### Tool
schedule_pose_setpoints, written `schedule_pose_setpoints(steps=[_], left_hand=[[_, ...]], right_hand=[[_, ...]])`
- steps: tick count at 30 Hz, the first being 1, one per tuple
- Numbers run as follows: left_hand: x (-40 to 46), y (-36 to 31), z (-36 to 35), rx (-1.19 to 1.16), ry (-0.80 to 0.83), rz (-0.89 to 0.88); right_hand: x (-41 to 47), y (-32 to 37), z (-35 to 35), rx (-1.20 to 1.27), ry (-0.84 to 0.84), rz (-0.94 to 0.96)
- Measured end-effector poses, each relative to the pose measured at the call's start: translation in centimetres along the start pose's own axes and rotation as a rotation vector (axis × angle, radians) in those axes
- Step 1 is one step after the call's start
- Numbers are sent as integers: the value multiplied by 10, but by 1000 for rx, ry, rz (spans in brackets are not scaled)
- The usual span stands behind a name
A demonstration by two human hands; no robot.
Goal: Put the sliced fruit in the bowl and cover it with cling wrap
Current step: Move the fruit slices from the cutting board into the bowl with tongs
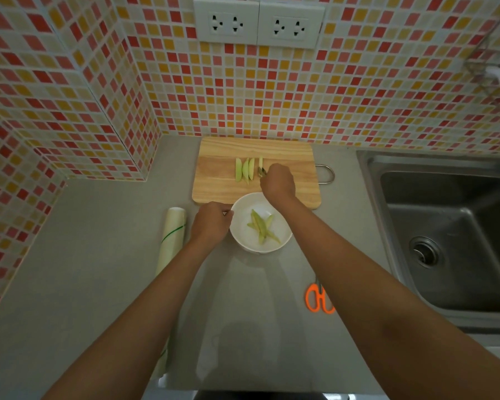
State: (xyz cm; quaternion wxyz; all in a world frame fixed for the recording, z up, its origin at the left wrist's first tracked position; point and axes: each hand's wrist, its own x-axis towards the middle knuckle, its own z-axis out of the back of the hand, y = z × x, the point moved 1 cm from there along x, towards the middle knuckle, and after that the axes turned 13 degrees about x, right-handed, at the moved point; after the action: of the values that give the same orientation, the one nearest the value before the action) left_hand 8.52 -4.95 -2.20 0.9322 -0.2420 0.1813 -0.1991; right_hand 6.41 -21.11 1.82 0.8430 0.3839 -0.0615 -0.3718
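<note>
A white bowl [277, 241] stands on the grey counter just in front of a wooden cutting board [220, 183]. Several pale green fruit slices [261, 228] lie inside the bowl. A few more green fruit slices [244, 170] rest on the board in a row. My left hand [211, 223] grips the bowl's left rim. My right hand [277, 180] is over the board, fingers closed on a slice [261, 166] at the right end of the row. A roll of cling wrap [172, 235] lies to the left of the bowl, partly under my left forearm.
Orange-handled scissors [318, 298] lie on the counter under my right forearm. A steel sink [451, 235] fills the right side. Tiled walls close the back and left, with a corner jutting out at the left. Two sockets [257, 24] sit on the back wall.
</note>
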Motion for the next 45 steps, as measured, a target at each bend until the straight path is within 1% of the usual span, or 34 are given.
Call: schedule_pose_setpoints(steps=[2,5,8,12,14,16,18,21,24,28,34,38,42,45], left_hand=[[1,0,0,-5,3,-4],[0,1,0,9,-9,-1],[1,1,0,17,4,-8],[2,1,0,2,15,1],[3,1,-1,9,17,0],[3,1,0,14,18,3],[3,1,0,-1,20,3],[2,1,1,-2,14,-14],[2,2,0,-29,24,-12],[2,1,0,-30,22,-4],[1,1,1,-19,28,4],[1,0,1,3,29,-11],[1,0,2,-3,29,-16],[0,-1,3,-7,26,-15]], right_hand=[[-11,-1,11,59,-19,20],[-51,-9,27,143,-21,81],[-103,-30,37,95,44,123],[-133,-47,29,-26,135,25],[-131,-45,26,-94,123,19],[-122,-38,27,-132,71,59],[-104,-29,30,-100,20,95],[-62,-10,29,-4,-28,81],[-26,5,17,-43,3,85],[-1,8,-4,-87,60,34],[1,8,-15,-143,59,28],[-2,5,-15,-168,72,66],[-16,0,1,-26,15,78],[-54,-10,17,89,-34,112]])
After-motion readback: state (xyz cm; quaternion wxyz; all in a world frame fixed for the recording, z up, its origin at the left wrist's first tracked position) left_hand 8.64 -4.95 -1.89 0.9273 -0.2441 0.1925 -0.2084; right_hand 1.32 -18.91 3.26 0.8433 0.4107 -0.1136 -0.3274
